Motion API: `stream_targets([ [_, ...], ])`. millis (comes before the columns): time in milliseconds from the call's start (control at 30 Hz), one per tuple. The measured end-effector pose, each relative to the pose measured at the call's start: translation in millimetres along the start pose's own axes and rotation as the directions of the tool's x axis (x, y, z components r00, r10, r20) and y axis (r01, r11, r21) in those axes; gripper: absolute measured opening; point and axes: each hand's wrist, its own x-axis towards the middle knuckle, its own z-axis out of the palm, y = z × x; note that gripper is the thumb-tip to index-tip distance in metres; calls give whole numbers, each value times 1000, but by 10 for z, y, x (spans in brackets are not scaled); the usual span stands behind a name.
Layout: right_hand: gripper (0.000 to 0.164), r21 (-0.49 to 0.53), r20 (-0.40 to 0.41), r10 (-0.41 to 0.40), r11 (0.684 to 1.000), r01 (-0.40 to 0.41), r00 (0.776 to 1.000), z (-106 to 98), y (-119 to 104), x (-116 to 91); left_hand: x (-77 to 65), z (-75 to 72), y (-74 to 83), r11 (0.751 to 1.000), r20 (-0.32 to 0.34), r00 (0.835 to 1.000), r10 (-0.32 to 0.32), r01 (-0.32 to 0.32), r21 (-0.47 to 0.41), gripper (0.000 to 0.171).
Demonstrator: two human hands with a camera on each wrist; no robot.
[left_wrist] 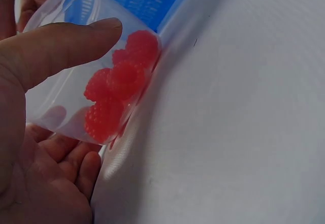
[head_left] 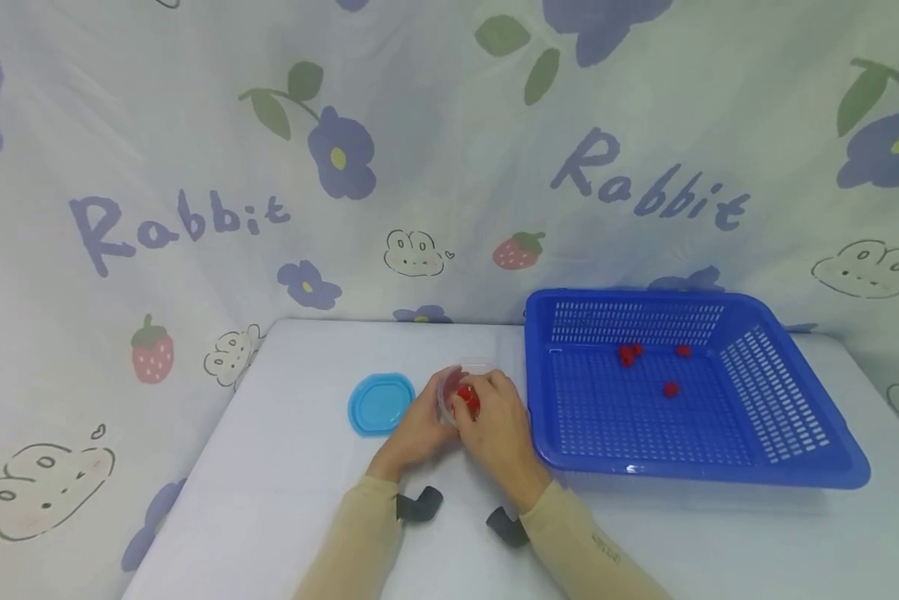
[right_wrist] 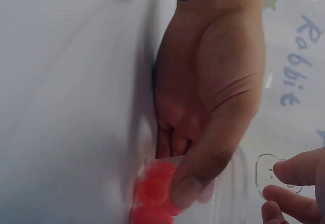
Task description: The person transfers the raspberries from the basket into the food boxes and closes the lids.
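Observation:
My left hand [head_left: 422, 421] grips a clear plastic container [left_wrist: 66, 97], with its thumb along the near wall and fingers around the other side. Several red raspberries [left_wrist: 119, 79] lie at the bottom, showing through the wall. My right hand [head_left: 497, 425] is over the container's mouth, overlapping it in the head view. In the right wrist view its fingertips [right_wrist: 294, 173] are apart from the wall, with nothing visible between them. A light blue lid [head_left: 382, 405] lies on the table just left of the left hand.
A large blue plastic basket [head_left: 569, 465] stands on the white table [head_left: 269, 467] to the right of the hands. Several red raspberries [head_left: 626, 356] lie scattered inside it. A patterned curtain [head_left: 434, 175] hangs behind the table.

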Motion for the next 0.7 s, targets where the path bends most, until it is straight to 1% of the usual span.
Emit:
stream_targets([
  [167,20,16,14,-30,999,30,999,-96,-95,-20,10,7,-11,1000,3,1000,-8,7,29,84],
  [367,20,57,17,-59,997,58,998,-196,-188,-25,9,6,-26,999,-4,1000,24,-23,45,82],
  [433,20,70,8,-63,996,62,998,-223,-206,-29,7,6,-29,999,-3,999,33,-32,42,82],
  [700,19,134,-25,-61,989,64,998,-360,-254,-28,2,-6,-36,1000,2,1000,22,-22,18,85],
])
